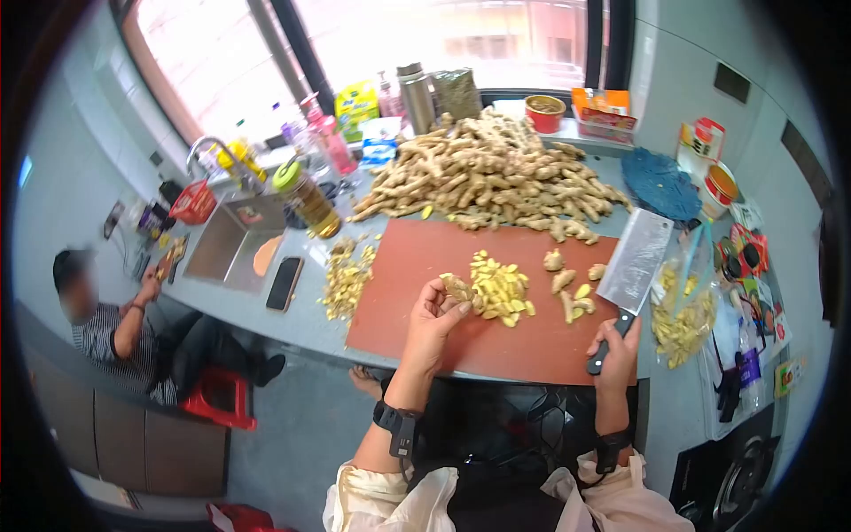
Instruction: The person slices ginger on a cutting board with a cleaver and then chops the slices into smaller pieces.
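Note:
My left hand (432, 321) pinches a piece of ginger (457, 287) above the brown cutting board (412, 257). In my right hand (614, 355) is a cleaver (636, 260), gripped by its black handle with the broad blade raised up and to the right. A heap of cut ginger slices (502, 288) lies on the board just right of my left hand. Between that heap and the cleaver are several loose ginger pieces (564, 282). Behind the board rises a large pile of whole ginger roots (483, 168).
Ginger scraps (347, 277) lie left of the board, near a phone (284, 284) and a sink (222, 239). A bottle with a green lid (308, 200) stands behind them. At right sits a plastic bag of ginger (684, 315). Another person (115, 332) sits at far left.

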### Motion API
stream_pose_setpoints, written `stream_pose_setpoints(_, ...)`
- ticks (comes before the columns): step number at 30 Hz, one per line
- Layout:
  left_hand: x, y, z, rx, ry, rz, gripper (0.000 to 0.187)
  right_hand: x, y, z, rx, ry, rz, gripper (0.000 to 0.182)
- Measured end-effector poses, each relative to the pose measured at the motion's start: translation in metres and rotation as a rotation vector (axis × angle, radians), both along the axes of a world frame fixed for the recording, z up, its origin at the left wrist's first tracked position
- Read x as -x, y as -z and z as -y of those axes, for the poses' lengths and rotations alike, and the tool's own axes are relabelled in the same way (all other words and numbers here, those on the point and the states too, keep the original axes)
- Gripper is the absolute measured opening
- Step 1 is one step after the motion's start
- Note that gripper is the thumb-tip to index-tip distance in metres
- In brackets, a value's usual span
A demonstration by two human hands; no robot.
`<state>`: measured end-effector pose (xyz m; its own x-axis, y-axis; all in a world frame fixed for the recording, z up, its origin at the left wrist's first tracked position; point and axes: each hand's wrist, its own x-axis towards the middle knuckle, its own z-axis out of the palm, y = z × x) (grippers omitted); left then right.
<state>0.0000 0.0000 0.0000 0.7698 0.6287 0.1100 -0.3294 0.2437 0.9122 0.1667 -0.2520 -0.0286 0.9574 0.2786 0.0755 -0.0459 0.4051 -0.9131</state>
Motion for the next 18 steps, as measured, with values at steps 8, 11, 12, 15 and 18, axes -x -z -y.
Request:
stream_pose_setpoints(8,0.056,0.018,-0.025,0.255,-0.144,0.105,0.053,0.028,-0.02,-0.03,0.139,-0.082,0.183,0.039)
stream_pose_setpoints(11,0.063,0.026,-0.038,0.282,-0.127,0.127,0.049,0.045,-0.042,-0.063,0.112,-0.205,0.232,0.039)
stream_pose_setpoints(12,0.065,0.027,-0.044,0.286,-0.138,0.134,0.049,0.05,-0.048,-0.077,0.096,-0.221,0.312,0.039)
stream_pose_setpoints(15,0.071,0.031,-0.06,0.285,-0.127,0.153,0.046,0.055,-0.06,-0.111,0.173,-0.3,0.498,0.043)
stream_pose_setpoints(18,0.075,0.03,-0.074,0.281,-0.167,0.206,0.041,0.074,-0.097,-0.16,0.125,-0.432,0.413,0.043)
